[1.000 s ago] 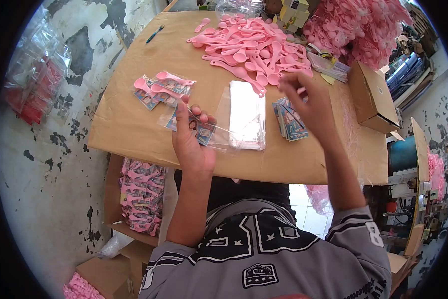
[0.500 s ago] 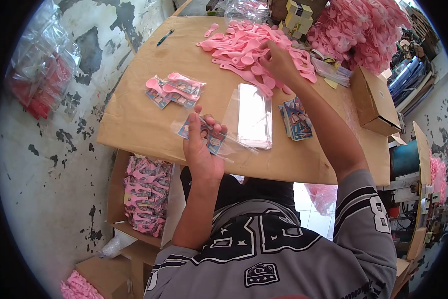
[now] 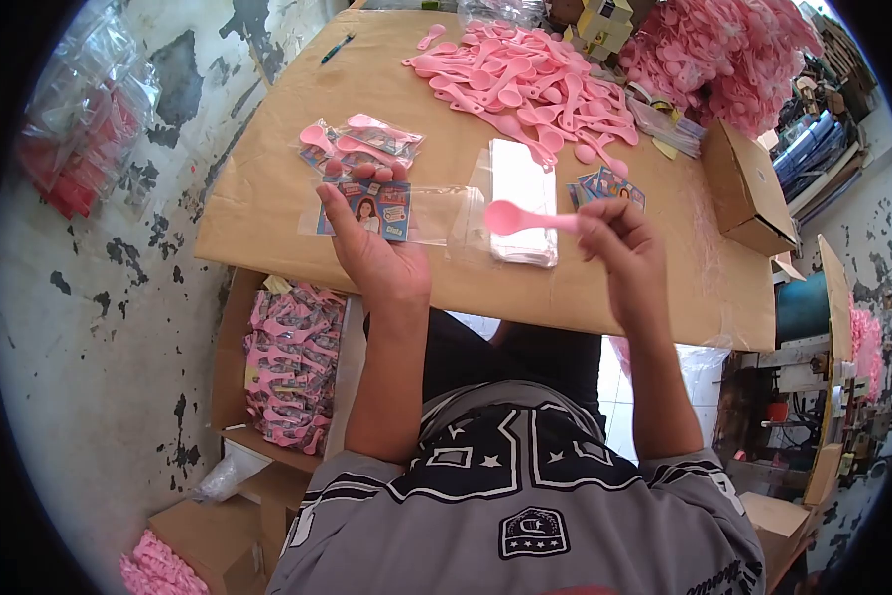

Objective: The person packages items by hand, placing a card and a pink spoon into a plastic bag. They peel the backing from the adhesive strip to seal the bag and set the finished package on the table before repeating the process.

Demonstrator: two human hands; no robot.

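The right hand (image 3: 626,253) holds a pink spoon (image 3: 508,217) by the end of its handle, its grip closed in a pinch between thumb and fingers. The spoon points left, its bowl above the stack of clear bags (image 3: 522,178) on the worktop (image 3: 267,213). The left hand (image 3: 381,266) is palm up, its grip loosely closed on a clear bag (image 3: 436,203) with a printed card (image 3: 391,218) in it; the thumb lies over the card's left side and the fingertips show past its top edge. The bag's other end stretches right, toward the stack. Just beyond the left fingertips lie some bagged spoons (image 3: 371,149). Right of the stack, near the right hand, is a fanned pile of cards (image 3: 599,186). A large heap of pink spoons (image 3: 525,79) covers the far part of the worktop, and a pen (image 3: 338,48) lies left of it
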